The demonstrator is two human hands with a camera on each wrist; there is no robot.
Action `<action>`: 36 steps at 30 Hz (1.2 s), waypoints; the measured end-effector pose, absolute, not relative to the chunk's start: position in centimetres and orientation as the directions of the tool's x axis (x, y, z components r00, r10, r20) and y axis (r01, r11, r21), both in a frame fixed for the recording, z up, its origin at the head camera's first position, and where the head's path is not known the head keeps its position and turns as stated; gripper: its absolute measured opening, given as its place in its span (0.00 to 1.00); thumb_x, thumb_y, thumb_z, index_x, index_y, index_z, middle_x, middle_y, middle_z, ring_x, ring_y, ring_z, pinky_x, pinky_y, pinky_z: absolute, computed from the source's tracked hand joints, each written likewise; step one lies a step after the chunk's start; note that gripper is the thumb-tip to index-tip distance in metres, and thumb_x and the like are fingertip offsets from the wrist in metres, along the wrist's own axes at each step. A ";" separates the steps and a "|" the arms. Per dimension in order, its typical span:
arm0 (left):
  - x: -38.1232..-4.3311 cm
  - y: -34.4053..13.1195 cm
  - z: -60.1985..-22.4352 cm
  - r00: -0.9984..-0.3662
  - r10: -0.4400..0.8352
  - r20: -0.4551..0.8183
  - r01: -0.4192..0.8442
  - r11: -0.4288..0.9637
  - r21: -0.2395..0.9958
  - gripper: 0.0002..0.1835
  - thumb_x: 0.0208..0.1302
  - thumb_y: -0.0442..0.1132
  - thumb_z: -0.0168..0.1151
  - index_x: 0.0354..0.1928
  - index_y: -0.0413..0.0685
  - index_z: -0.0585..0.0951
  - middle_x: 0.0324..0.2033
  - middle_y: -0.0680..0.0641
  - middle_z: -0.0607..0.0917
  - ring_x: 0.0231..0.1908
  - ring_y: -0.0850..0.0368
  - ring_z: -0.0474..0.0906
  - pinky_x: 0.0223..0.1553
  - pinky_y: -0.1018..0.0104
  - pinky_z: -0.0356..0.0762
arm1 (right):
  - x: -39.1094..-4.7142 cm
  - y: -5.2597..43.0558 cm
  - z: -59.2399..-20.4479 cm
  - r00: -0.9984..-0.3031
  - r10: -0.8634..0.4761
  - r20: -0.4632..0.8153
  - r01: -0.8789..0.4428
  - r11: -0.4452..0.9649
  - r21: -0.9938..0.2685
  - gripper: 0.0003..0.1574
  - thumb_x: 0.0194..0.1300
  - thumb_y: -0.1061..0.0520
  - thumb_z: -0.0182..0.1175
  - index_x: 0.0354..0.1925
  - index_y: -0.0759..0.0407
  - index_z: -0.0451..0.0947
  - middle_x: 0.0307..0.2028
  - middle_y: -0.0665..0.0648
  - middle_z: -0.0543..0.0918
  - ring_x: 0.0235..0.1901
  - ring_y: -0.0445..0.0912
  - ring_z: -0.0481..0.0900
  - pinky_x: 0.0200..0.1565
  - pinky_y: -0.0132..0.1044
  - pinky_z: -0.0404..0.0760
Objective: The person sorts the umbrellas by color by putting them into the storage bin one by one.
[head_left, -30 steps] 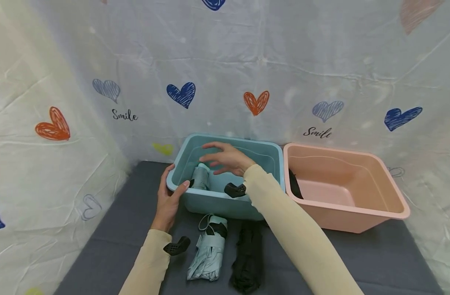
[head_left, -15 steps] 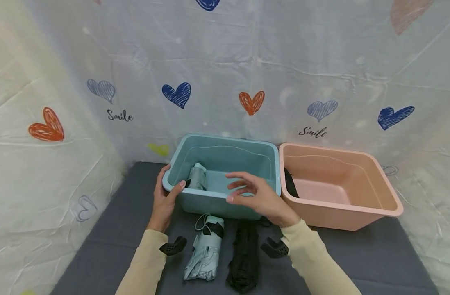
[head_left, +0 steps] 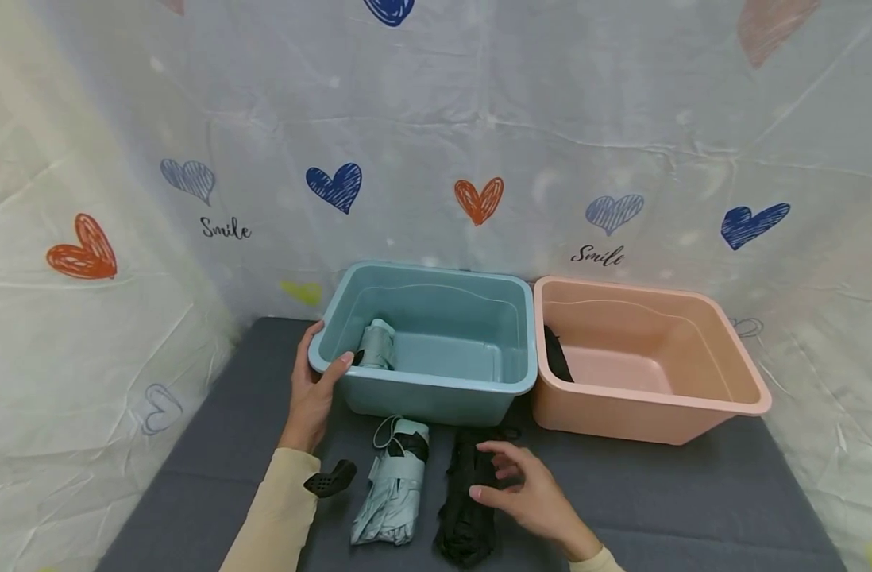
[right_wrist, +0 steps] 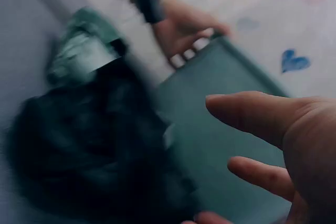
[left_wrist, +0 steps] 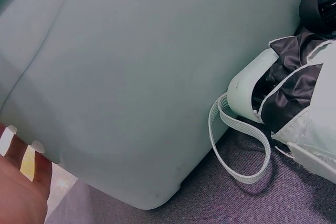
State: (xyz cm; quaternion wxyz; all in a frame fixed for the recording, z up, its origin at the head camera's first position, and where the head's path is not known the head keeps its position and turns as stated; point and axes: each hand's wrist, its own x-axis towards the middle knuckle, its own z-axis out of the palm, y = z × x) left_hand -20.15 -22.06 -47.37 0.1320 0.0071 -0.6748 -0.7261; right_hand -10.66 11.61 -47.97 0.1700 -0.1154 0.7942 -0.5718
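Observation:
At its front left corner, my left hand grips the rim of a blue-green plastic bin, thumb over the edge and fingers along the outer side wall. A folded light-blue umbrella leans inside that bin's left end. In front lie another folded light-blue umbrella with a wrist loop and a folded black umbrella. My right hand is over the black umbrella's right side, fingers parted and bent, holding nothing. The right wrist view is blurred, with the black umbrella beside the fingers.
A pink bin stands right of the blue-green one, with a dark object against its inner left wall. Both bins sit at the back of a dark grey cloth surface, near a white curtain printed with hearts.
My right hand has come out of the blue-green bin and moved down and toward me to the black umbrella. My left hand keeps its grip on the rim.

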 end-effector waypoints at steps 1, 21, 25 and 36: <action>-20.2 -22.0 -47.4 -0.965 -0.201 0.169 0.184 -0.057 0.981 0.38 0.73 0.35 0.61 0.78 0.65 0.58 0.71 0.51 0.62 0.68 0.50 0.59 0.65 0.50 0.57 | -10.4 11.6 -48.7 -0.920 -0.357 -0.164 0.037 0.339 -0.940 0.34 0.65 0.48 0.70 0.67 0.53 0.75 0.55 0.65 0.74 0.48 0.56 0.77 0.45 0.50 0.79; -20.3 -22.1 -47.6 -0.967 -0.176 0.182 0.199 -0.082 0.977 0.37 0.74 0.36 0.61 0.79 0.66 0.58 0.73 0.50 0.61 0.71 0.46 0.58 0.64 0.54 0.59 | -9.8 7.6 -51.1 -0.923 -0.320 -0.215 0.078 0.391 -0.917 0.45 0.57 0.43 0.76 0.70 0.47 0.72 0.66 0.68 0.70 0.61 0.67 0.67 0.53 0.68 0.69; -20.4 -22.1 -47.6 -0.967 -0.176 0.186 0.202 -0.077 0.976 0.38 0.74 0.36 0.61 0.79 0.65 0.58 0.72 0.50 0.61 0.71 0.47 0.58 0.64 0.53 0.59 | -10.1 6.9 -51.0 -0.913 -0.332 -0.235 0.077 0.427 -0.901 0.46 0.56 0.42 0.76 0.70 0.48 0.71 0.68 0.67 0.69 0.64 0.71 0.65 0.53 0.72 0.67; -20.4 -22.2 -47.8 -0.968 -0.172 0.181 0.195 -0.066 0.979 0.37 0.74 0.37 0.60 0.79 0.65 0.57 0.72 0.50 0.61 0.70 0.49 0.59 0.63 0.55 0.59 | -9.3 9.3 -51.5 -0.901 -0.377 -0.217 0.177 0.137 -0.975 0.43 0.61 0.57 0.73 0.71 0.50 0.69 0.69 0.64 0.66 0.57 0.58 0.76 0.52 0.56 0.77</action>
